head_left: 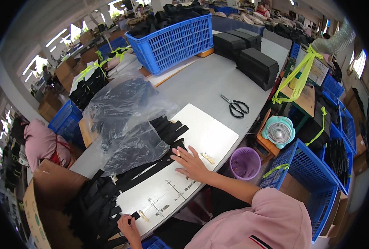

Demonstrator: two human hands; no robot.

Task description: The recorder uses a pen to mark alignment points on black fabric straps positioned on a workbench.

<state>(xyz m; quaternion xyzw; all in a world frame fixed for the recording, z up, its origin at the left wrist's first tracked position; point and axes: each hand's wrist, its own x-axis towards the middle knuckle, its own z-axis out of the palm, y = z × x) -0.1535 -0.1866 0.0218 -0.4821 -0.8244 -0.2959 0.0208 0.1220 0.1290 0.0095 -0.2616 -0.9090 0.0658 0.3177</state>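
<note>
A long grey worktable (217, 79) runs through a busy workshop lit by bright windows (64, 39) on the left wall. Blue plastic crates (172, 41) stand on and around it, a small teal fan (278, 132) and purple bin (245, 162) alongside.

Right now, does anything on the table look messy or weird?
Mostly tidy. A crumpled plastic bag slumps over the black strips, hiding part of the pile. Scissors lie alone on the grey table. Nothing looks spilled or broken.
</note>
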